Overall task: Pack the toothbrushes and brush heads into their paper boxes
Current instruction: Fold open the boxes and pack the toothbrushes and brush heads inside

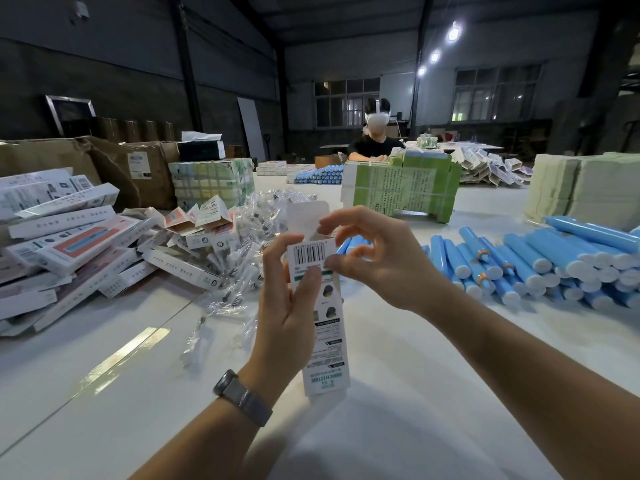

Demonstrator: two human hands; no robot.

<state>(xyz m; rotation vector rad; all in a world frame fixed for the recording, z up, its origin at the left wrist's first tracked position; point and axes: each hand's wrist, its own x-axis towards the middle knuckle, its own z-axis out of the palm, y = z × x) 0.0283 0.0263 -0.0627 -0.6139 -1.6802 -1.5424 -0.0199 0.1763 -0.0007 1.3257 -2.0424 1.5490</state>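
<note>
step: open box top | left hand [291, 299] grips box [320, 306] | right hand [374, 258] pinches its rim | I'd keep flap [306, 216] clear, mouth square

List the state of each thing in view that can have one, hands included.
Paper box: held upright, top flap open.
Left hand: grips the box's side.
Right hand: pinches the box's top edge.
Blue toothbrush handles: piled loose on the table.
Bagged brush heads: heaped, unpacked.
White boxes: stacked at left.
</note>
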